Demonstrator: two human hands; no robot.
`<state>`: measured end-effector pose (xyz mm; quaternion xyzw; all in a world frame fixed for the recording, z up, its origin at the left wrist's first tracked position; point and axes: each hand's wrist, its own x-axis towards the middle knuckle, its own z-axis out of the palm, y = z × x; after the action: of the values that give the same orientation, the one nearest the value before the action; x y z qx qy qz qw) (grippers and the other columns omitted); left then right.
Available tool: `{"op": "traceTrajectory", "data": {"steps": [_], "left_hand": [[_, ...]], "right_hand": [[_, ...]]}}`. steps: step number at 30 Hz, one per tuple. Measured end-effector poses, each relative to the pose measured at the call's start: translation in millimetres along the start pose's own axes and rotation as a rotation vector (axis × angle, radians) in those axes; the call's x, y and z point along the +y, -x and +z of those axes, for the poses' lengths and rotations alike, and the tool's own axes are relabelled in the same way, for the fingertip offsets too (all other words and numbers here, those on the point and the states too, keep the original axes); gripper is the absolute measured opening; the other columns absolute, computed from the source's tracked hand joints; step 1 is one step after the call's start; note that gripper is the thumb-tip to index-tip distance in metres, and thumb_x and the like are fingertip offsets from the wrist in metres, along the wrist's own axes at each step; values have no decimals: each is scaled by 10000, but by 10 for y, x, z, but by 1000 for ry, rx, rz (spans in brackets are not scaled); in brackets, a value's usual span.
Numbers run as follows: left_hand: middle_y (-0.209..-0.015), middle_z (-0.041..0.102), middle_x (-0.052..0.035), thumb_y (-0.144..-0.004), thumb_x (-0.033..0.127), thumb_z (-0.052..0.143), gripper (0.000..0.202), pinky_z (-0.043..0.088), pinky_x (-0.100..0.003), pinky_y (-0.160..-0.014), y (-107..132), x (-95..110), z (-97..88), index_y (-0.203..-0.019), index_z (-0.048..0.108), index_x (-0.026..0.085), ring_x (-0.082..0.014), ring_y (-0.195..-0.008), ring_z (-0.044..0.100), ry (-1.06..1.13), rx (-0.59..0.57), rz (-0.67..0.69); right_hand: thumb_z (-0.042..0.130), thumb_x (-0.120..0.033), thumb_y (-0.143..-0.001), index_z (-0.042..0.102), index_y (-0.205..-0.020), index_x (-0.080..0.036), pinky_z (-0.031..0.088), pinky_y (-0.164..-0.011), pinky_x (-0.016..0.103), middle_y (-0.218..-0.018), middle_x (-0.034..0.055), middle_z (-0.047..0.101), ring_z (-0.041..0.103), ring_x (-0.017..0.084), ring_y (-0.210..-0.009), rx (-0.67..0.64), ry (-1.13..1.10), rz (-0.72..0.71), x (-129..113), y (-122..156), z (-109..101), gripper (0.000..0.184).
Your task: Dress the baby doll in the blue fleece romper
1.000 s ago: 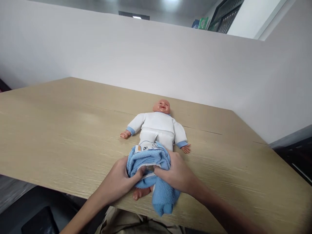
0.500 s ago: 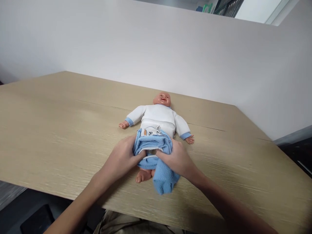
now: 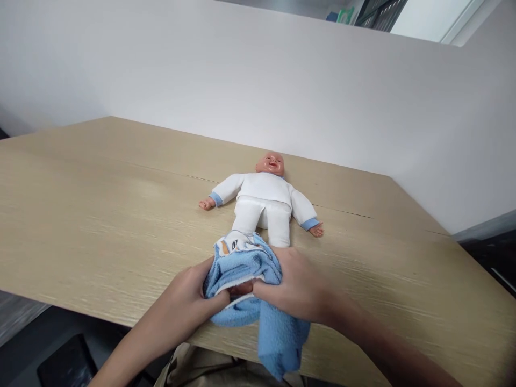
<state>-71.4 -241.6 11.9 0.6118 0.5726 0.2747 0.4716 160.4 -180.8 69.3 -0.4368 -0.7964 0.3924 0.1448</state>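
A baby doll (image 3: pixel 264 188) in a white top with blue cuffs lies on its back, its head toward the wall. My left hand (image 3: pixel 187 295) and my right hand (image 3: pixel 304 285) grip the two sides of a pair of blue fuzzy doll pants (image 3: pixel 242 263), thumbs inside the white-edged opening. The pants are bunched around the doll's lower legs, with a printed animal face on top. One blue leg hangs below my right hand, past the table edge. Skin-coloured plastic shows through the opening; the feet are otherwise hidden.
The doll lies on a wooden table (image 3: pixel 121 215) with thin seams across its top. A white wall (image 3: pixel 201 70) stands behind it. A dark object (image 3: pixel 66 363) is below the table's front edge at lower left.
Both hands have pulled the blue pants down toward me, from the doll's thighs to its lower legs. The white cloth thighs are now uncovered.
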Motion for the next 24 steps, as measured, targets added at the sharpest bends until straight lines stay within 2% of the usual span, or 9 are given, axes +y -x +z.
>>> {"op": "traceTrajectory", "data": {"steps": [4,7,9,11,15,18,21,24], "left_hand": [[-1149,832,-32,-1007,509,681,336,522,-359,-885,-27,-75,40,-1213,733,249,-339,-1065,751,-64,8,-6],[-1187,826,-43,-1033,538,648,350,509,-381,-926,-23,-101,45,-1233,715,259,-358,-1129,742,-85,-11,-3],[-1162,822,-52,-1039,567,636,360,505,-389,-910,-12,-117,47,-1208,708,257,-361,-1102,740,-107,-18,-10],[-1162,810,-70,-1045,583,627,377,504,-403,-913,-1,-147,56,-1202,704,248,-358,-1084,732,-127,-22,-7],[-1202,754,-115,-1049,576,623,376,506,-456,-998,4,-252,102,-1159,713,228,-361,-1135,679,-159,11,63],[-1188,735,-112,-1036,577,659,366,527,-460,-998,-8,-327,152,-1143,712,231,-356,-1132,665,-140,34,94],[-1327,725,-93,-1032,571,701,421,530,-452,-1085,-26,-381,203,-1322,678,267,-350,-1255,662,8,32,117],[-1468,666,-83,-1052,459,705,519,491,-434,-1184,-39,-438,243,-1514,535,294,-337,-1410,600,164,114,151]], "right_hand": [[711,-269,-886,689,-1004,-236,478,-829,355,-1061,30,811,709,246,-943,25,67,-31,55,-34,113,125],[737,-288,-873,683,-1056,-227,485,-858,380,-1190,87,799,720,298,-1049,30,140,21,51,-9,186,200],[744,-314,-875,672,-1097,-222,482,-885,405,-1233,115,785,720,331,-1098,16,189,70,35,16,222,252],[732,-361,-892,652,-1138,-215,470,-895,428,-1255,142,772,716,360,-1124,16,236,108,21,38,251,298],[677,-459,-937,611,-1174,-201,427,-802,420,-1217,167,775,729,387,-1064,8,306,156,21,56,292,357],[682,-431,-930,584,-1317,-181,426,-786,414,-1157,158,792,746,398,-1037,-14,289,181,44,50,301,472],[712,-329,-887,568,-1406,-181,468,-833,413,-1176,150,795,747,382,-1063,0,223,153,96,33,280,559],[723,-240,-842,640,-1281,-206,508,-856,400,-1123,110,796,737,335,-1012,45,121,84,171,13,238,448]]}}
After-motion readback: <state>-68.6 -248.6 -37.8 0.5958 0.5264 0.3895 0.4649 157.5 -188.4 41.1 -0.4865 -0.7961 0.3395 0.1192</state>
